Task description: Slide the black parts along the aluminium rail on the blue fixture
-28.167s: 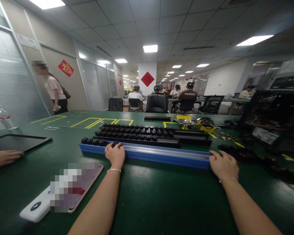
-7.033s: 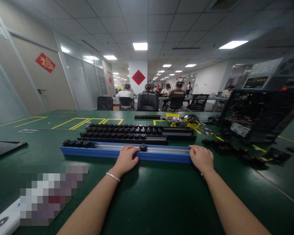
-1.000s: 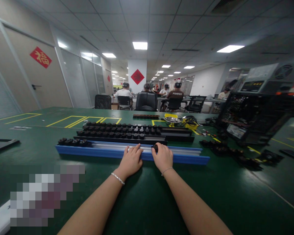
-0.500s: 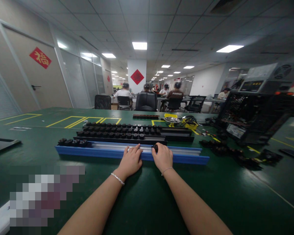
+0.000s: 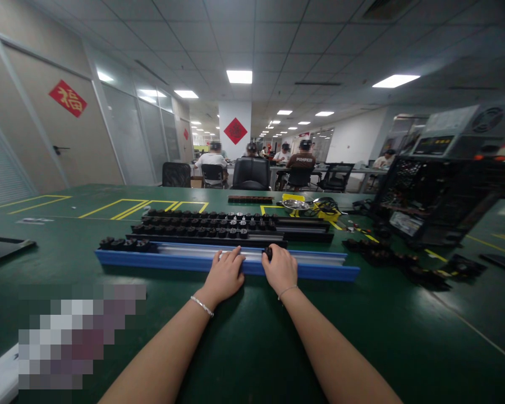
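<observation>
A long blue rail [image 5: 147, 260] with a pale metal channel lies crosswise before me. Several round black parts [image 5: 128, 244] sit in its left end. My left hand [image 5: 226, 275] has its fingers hooked over the rail's near wall near the middle, spread a little and reaching into the channel. Just to the right, my right hand [image 5: 280, 267] pinches a small round black part [image 5: 268, 253] at the channel. The part's lower side is hidden, so I cannot tell whether it touches the channel floor.
Black rails [image 5: 305, 238] filled with similar parts lie behind the blue one. At right stand an open computer case [image 5: 421, 196] and loose black parts [image 5: 382, 253]. A metal bowl [image 5: 295, 205] sits farther back. A blurred-out item [image 5: 67, 336] is at lower left. People [image 5: 302, 161] sit beyond.
The small black part appears to have shifted very slightly with my right fingertips. My left hand and the blue rail stay in place.
</observation>
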